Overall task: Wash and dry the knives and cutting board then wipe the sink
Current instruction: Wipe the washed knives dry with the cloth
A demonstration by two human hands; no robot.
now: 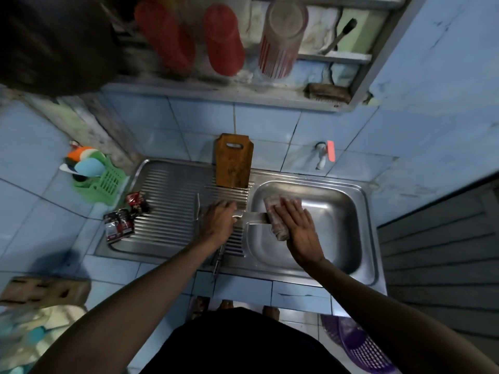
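Head view: knife blade wiped dry over the sink

Head camera looked straight down on a steel sink (367,238) set in a blue tiled tabletop (40,184). The left hand (218,222) had its grip curled round the handle of a knife (253,217), holding it level so the blade reached rightward over the basin's left rim. The right hand (297,225) lay with fingers straight and together, pressing a folded cloth (272,211) onto the blade's far end; the cloth seemed wrapped over the steel, which suggests drying, with the flat palm kept clear of the edge. Holding the work over the basin would let any drips fall inside.

A wooden cutting board (234,163) stood upright against the far wall tiles, at the far edge of the ribbed drainboard (167,195), probably propped there to drain. A second knife (218,259) seemed to lie at the near edge of the drainboard, below the left wrist, though blur hid its detail. Two dark sachets (121,220) sat on the drainboard's left side, and a green basket (108,182) of coloured utensils stood just beyond them. The tap (322,155) was on the far wall, with no water seen running. The sink wipe, by this judgement, remained to be done.
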